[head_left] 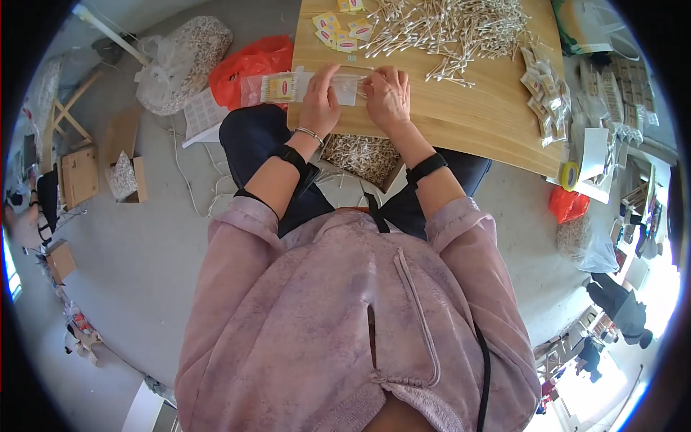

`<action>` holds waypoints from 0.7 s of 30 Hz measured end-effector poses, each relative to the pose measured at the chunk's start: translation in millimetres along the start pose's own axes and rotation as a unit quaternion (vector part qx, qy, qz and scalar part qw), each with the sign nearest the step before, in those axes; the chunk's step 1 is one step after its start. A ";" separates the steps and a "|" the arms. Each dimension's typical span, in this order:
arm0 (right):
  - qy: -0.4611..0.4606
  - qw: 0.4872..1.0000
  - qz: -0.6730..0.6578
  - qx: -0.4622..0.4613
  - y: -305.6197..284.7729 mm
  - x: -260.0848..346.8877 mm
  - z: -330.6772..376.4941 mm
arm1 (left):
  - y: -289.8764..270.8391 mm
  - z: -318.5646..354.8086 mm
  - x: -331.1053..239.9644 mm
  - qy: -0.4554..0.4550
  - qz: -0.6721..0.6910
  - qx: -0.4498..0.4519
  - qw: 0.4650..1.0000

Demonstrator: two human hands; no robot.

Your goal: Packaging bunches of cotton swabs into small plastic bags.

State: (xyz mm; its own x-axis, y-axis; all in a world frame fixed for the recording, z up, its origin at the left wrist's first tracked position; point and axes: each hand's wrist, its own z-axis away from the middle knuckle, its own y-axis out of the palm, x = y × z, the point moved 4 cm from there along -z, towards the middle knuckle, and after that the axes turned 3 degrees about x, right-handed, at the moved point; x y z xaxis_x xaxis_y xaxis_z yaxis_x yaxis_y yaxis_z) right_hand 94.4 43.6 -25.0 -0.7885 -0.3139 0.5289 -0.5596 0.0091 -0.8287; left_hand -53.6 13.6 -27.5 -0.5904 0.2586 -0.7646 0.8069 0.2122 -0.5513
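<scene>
At the near left edge of the wooden table [461, 115], my left hand [322, 101] is closed on a clear plastic bag [348, 81], which stretches between my hands over a white sheet. My right hand [389, 95] is closed at the bag's right end, around a few thin cotton swabs mostly hidden by its fingers. Left of my left hand lies a filled clear packet of cotton swabs [268, 89] with a yellow label card [281, 88]. A large loose pile of cotton swabs [461, 29] spreads beyond my right hand. Several yellow cards [347, 41] lie farther off.
Below the table edge, between my legs, sits an open box of swabs [362, 157]. Small filled packets [545, 93] lie at the table's right edge, near a yellow tape roll [569, 176]. A red plastic bag [248, 66] and a large swab-filled sack [180, 65] stand left.
</scene>
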 end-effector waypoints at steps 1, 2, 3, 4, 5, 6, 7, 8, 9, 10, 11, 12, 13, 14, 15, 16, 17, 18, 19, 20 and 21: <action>-0.001 1.000 0.000 0.001 -1.0 1.9 -0.4 | 0.5 0.0 0.5 -0.009 0.007 0.006 1.000; -0.003 1.000 0.001 0.014 -0.7 4.3 -0.6 | 0.4 0.2 0.3 -0.009 0.007 0.005 1.000; -0.005 1.000 0.002 0.027 -0.1 6.9 -0.8 | 0.3 0.5 0.1 -0.010 0.006 0.005 1.000; -0.006 1.000 0.002 0.028 0.1 9.1 -1.7 | 0.3 0.2 0.4 -0.011 0.004 0.005 1.000; 0.010 1.000 -0.012 0.014 -0.5 10.1 -2.5 | 0.7 0.2 0.2 -0.011 0.004 0.004 1.000; 0.025 0.999 -0.027 0.000 -1.1 11.1 -3.5 | 0.8 0.6 -0.5 -0.009 -0.004 -0.006 1.000; 0.025 0.999 -0.026 0.000 1.7 10.0 -5.1 | 1.3 1.1 -1.0 -0.007 -0.011 -0.014 1.000; 0.011 0.999 -0.032 -0.038 1.9 9.7 -8.3 | 1.9 0.9 -0.8 -0.007 -0.011 -0.015 1.000; -0.003 0.996 -0.038 -0.075 1.3 9.1 -10.2 | 2.7 0.2 -0.5 -0.008 -0.018 -0.013 1.000; -0.004 0.996 -0.038 -0.075 2.6 8.9 -11.6 | 3.3 0.2 0.5 -0.009 -0.025 -0.012 1.000; -0.029 0.998 -0.017 -0.051 5.4 10.9 -12.9 | 3.6 0.5 1.4 -0.009 -0.025 -0.012 1.000; -0.054 0.998 0.005 -0.027 8.0 12.6 -13.4 | 4.2 0.9 1.6 -0.001 -0.033 -0.009 0.999; -0.055 0.998 0.005 -0.027 7.8 13.0 -13.2 | 4.2 1.1 1.7 0.006 -0.042 -0.006 0.999; -0.055 0.998 0.002 -0.012 8.3 13.1 -12.2 | 4.5 1.5 2.1 0.006 -0.043 -0.007 0.999; -0.056 0.998 0.000 0.003 8.6 13.1 -11.0 | 5.4 1.9 2.2 0.004 -0.046 -0.008 0.999; -0.057 0.998 0.000 0.004 7.9 12.2 -8.7 | 5.7 2.3 1.9 0.002 -0.049 -0.009 0.999; -0.050 0.999 -0.008 0.006 7.2 10.7 -6.1 | 5.2 2.5 2.0 0.001 -0.049 -0.011 0.999; -0.043 0.999 -0.015 0.008 7.0 9.4 -4.4 | 4.8 2.8 2.1 0.003 -0.038 -0.009 0.999; -0.043 0.999 -0.014 0.008 7.5 7.2 -3.2 | 4.8 2.2 1.1 0.007 -0.025 -0.005 1.000; -0.053 0.998 -0.025 -0.012 6.6 6.0 -2.0 | 3.9 2.1 0.5 0.007 -0.024 -0.005 1.000; -0.062 0.997 -0.036 -0.033 5.6 4.5 -0.8 | 3.5 2.2 0.5 0.001 -0.007 0.006 1.000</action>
State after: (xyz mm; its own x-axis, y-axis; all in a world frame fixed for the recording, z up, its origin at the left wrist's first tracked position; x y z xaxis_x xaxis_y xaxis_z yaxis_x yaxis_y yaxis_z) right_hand 87.5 43.0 -27.1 -0.7098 -0.4316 0.5566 -0.6326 0.0430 -0.7733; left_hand -51.0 12.5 -30.6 -0.6020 0.2580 -0.7556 0.7984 0.2045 -0.5663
